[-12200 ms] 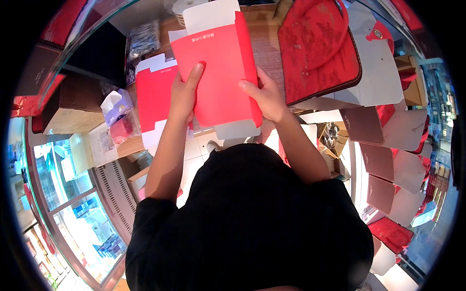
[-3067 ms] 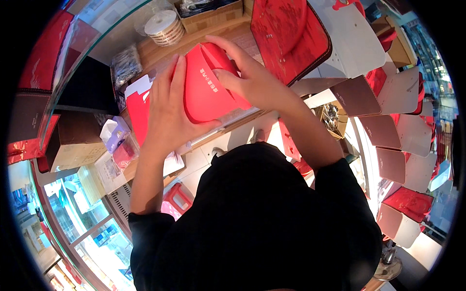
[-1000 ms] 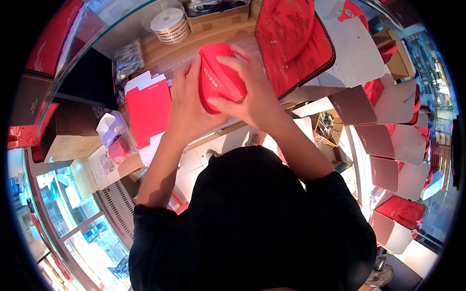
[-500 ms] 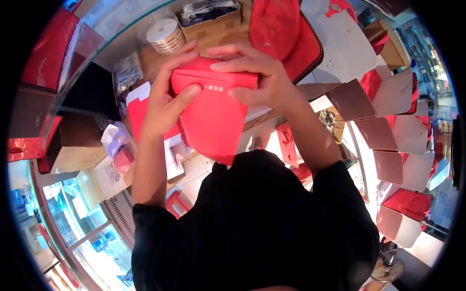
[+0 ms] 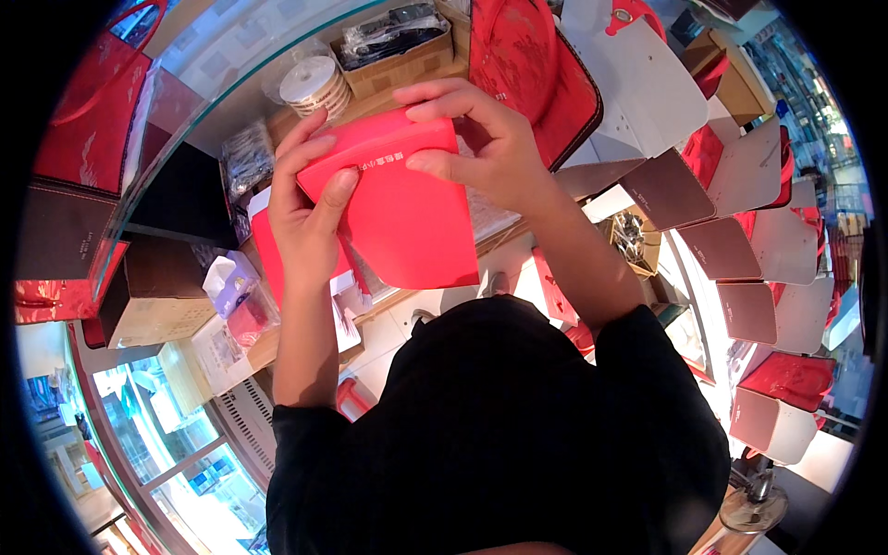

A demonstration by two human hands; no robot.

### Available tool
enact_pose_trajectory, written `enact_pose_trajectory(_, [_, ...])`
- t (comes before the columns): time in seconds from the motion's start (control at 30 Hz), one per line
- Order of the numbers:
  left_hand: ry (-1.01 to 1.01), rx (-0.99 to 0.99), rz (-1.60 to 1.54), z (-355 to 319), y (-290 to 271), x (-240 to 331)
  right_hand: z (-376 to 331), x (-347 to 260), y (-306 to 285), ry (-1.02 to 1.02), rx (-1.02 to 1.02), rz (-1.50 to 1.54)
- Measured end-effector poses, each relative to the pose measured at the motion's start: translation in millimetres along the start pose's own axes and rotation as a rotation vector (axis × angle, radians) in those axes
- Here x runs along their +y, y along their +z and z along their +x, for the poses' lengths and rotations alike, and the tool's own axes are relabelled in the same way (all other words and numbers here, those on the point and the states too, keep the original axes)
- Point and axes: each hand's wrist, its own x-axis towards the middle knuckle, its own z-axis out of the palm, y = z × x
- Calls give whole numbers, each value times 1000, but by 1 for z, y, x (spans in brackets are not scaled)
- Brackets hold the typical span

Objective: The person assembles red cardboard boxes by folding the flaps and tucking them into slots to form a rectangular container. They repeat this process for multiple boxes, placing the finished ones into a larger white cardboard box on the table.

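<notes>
The red box (image 5: 398, 208) has tipped up since a moment ago, so its flat side now faces the person. The left hand (image 5: 305, 208) and right hand (image 5: 481, 143) both grip it, above the counter (image 5: 361, 102).

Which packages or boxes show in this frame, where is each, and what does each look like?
Red carton: flat-sided, held between left hand and right hand.
Red padded case: top centre, dark-edged.
Brown cardboard box: behind it, holding wrapped dark items.
Tape roll: pale, top left.
</notes>
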Motion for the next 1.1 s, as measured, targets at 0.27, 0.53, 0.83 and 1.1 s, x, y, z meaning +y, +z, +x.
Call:
enact_pose_trajectory(0.27, [1, -4, 13, -1, -5, 2, 3, 3, 5, -92, -7, 48])
enact_pose_trajectory(0.53, [-10, -5, 34, -6, -9, 4, 4, -3, 7, -61, -32, -37])
enact_pose_trajectory(0.83, [-7, -136, 181, -3, -11, 12, 0, -3, -1, 4, -25, -66])
enact_pose_trajectory(1.1, [-276, 702, -317, -23, -39, -24, -57, -16, -15, -27, 168, -157])
